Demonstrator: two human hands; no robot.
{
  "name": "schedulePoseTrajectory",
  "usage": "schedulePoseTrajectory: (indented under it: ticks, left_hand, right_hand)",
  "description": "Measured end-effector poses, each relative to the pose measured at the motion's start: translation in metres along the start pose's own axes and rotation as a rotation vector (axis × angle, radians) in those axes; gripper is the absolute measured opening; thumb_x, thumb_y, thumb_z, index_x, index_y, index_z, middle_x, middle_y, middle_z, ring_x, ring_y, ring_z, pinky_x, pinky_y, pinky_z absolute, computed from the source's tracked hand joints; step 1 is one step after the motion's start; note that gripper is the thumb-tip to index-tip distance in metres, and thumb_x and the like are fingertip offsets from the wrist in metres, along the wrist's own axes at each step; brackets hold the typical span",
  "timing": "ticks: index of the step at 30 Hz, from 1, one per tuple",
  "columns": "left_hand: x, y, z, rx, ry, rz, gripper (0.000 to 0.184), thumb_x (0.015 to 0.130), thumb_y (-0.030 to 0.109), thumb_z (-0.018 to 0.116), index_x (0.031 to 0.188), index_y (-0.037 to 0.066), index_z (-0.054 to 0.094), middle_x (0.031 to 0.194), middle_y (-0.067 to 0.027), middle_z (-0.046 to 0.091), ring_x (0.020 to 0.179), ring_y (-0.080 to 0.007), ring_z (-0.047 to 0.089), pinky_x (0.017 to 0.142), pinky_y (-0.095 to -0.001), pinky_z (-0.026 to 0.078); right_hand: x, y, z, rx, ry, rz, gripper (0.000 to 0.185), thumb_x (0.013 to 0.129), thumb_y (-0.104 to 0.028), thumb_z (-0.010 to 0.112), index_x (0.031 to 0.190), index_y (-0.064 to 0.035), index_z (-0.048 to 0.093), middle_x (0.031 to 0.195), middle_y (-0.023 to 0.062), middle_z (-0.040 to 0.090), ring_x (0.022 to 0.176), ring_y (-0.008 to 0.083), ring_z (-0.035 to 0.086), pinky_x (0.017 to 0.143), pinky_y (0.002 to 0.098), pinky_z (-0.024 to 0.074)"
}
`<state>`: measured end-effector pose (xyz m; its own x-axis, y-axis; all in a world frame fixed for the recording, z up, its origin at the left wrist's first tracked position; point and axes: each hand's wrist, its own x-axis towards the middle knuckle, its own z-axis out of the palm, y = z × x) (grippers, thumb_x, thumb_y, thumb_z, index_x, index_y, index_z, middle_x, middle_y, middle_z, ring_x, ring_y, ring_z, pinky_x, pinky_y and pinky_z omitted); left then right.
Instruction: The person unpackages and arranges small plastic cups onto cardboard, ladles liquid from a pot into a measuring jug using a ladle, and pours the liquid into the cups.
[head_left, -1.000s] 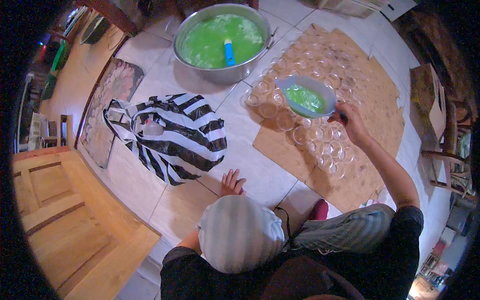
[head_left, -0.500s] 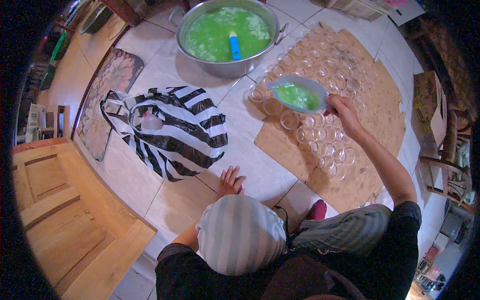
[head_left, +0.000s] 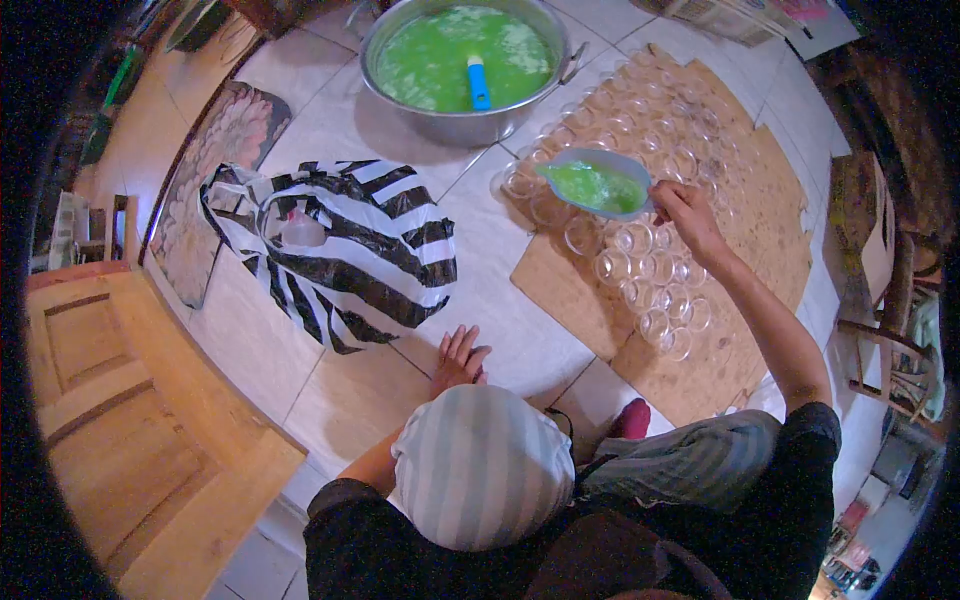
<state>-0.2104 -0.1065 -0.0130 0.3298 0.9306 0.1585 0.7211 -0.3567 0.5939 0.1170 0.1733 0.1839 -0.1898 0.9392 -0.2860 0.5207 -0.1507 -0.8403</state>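
Observation:
My right hand [head_left: 686, 212] is closed on the handle of a translucent measuring jug [head_left: 648, 200] with bright green liquid [head_left: 592, 187] in it. The jug hangs over many small clear plastic cups [head_left: 640, 268] set close together, its spout pointing left. Whether liquid is leaving the spout cannot be made out. Beyond my knee, my left hand [head_left: 460, 358] rests near the tiled floor, fingers stretched out and holding nothing. A large metal pot [head_left: 455, 127] of foamy green liquid stands at the top, with a blue handle [head_left: 479, 88] sticking out of it.
The cups stand on brown cardboard [head_left: 640, 375] laid on the tiles. Left of it lies a black-and-white striped plastic bag [head_left: 370, 250]. Further left are a floral mat [head_left: 215, 180] and a wooden door [head_left: 150, 420]. A cardboard box [head_left: 860, 210] stands at right.
The jug has shifted very slightly in my right hand's grip position over the cups. The whole view has moved a little; my left hand stays where it was.

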Motion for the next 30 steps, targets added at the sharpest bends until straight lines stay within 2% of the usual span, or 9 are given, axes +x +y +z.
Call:
schedulePoseTrajectory:
  ticks: [13, 16, 19, 22, 25, 30]
  left_hand:
    - [0.003, 0.001, -0.006, -0.003, -0.005, 0.020, 0.048, 0.069, 0.018, 0.063, 0.114, 0.008, 0.054, 0.140, -0.0170, 0.031, 0.132, -0.0357, 0.024, 0.108, -0.0520, 0.016]
    - [0.004, -0.001, -0.007, -0.014, -0.078, 0.003, 0.048, 0.069, 0.019, 0.062, 0.115, 0.008, 0.053, 0.140, -0.0173, 0.031, 0.132, -0.0360, 0.024, 0.108, -0.0521, 0.017]
    - [0.006, -0.001, -0.006, -0.003, 0.001, 0.071, 0.047, 0.070, 0.019, 0.060, 0.115, 0.008, 0.052, 0.140, -0.0182, 0.031, 0.132, -0.0365, 0.024, 0.108, -0.0525, 0.017]
    - [0.005, -0.001, -0.006, -0.014, -0.050, 0.036, 0.048, 0.071, 0.019, 0.058, 0.116, 0.006, 0.051, 0.139, -0.0193, 0.032, 0.131, -0.0379, 0.025, 0.107, -0.0533, 0.016]
    - [0.007, -0.002, -0.006, -0.068, 0.024, 0.098, 0.046, 0.073, 0.021, 0.055, 0.116, 0.005, 0.052, 0.138, -0.0210, 0.034, 0.130, -0.0400, 0.026, 0.107, -0.0541, 0.016]
    - [0.012, 0.007, -0.015, -0.026, -0.097, 0.006, 0.044, 0.075, 0.023, 0.051, 0.115, 0.004, 0.053, 0.136, -0.0224, 0.036, 0.129, -0.0420, 0.026, 0.107, -0.0545, 0.015]
  right_hand:
    - [-0.001, 0.006, -0.006, -0.008, 0.033, -0.026, 0.029, 0.089, -0.024, 0.050, 0.069, -0.0025, 0.054, 0.064, 0.0007, 0.047, 0.059, 0.0096, 0.045, 0.057, 0.0280, 0.0439]
    - [-0.001, 0.008, -0.007, -0.009, 0.057, -0.018, 0.030, 0.089, -0.024, 0.050, 0.069, -0.0016, 0.054, 0.063, 0.0011, 0.047, 0.058, 0.0097, 0.045, 0.056, 0.0280, 0.0431]
    - [-0.006, 0.002, -0.009, -0.033, 0.060, -0.013, 0.031, 0.088, -0.025, 0.050, 0.069, -0.0008, 0.054, 0.062, 0.0016, 0.047, 0.059, 0.0098, 0.045, 0.056, 0.0278, 0.0425]
    - [-0.007, 0.005, -0.012, -0.060, 0.060, -0.045, 0.031, 0.087, -0.026, 0.050, 0.070, -0.0005, 0.054, 0.061, 0.0019, 0.047, 0.058, 0.0101, 0.045, 0.056, 0.0275, 0.0421]
    - [-0.008, 0.006, -0.016, -0.126, 0.055, -0.027, 0.032, 0.086, -0.027, 0.050, 0.071, 0.0001, 0.056, 0.062, 0.0025, 0.049, 0.058, 0.0107, 0.047, 0.057, 0.0272, 0.0428]
    - [-0.009, 0.007, -0.020, -0.154, 0.083, -0.020, 0.034, 0.085, -0.030, 0.050, 0.077, 0.0017, 0.060, 0.065, 0.0038, 0.053, 0.061, 0.0114, 0.051, 0.059, 0.0274, 0.0444]
